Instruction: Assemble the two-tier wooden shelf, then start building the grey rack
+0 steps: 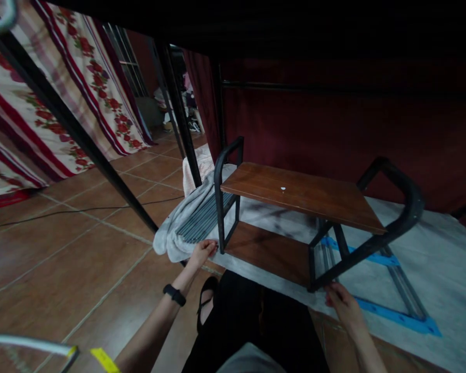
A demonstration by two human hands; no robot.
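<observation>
A small two-tier rack with an upper brown wooden board (295, 191), a lower board (267, 252) and a black metal frame (218, 207) stands upright on a pale sheet (446, 259). My left hand (205, 252), a dark band on its wrist, is closed in a pinch beside the rack's lower left corner. My right hand (340, 302) has curled fingers by the lower right corner. What either hand pinches, if anything, is too small to tell. Behind and right of the rack lies a frame of grey tubes with blue strips (399, 316).
Grey rods (204, 220) lie bundled on a folded grey cloth (166, 235) at the left. Black bed posts (182, 114) and a slanting bar (81, 134) stand nearby. A dark cable (89, 209) crosses the tiled floor (81, 254). A dark red curtain (314, 124) hangs behind.
</observation>
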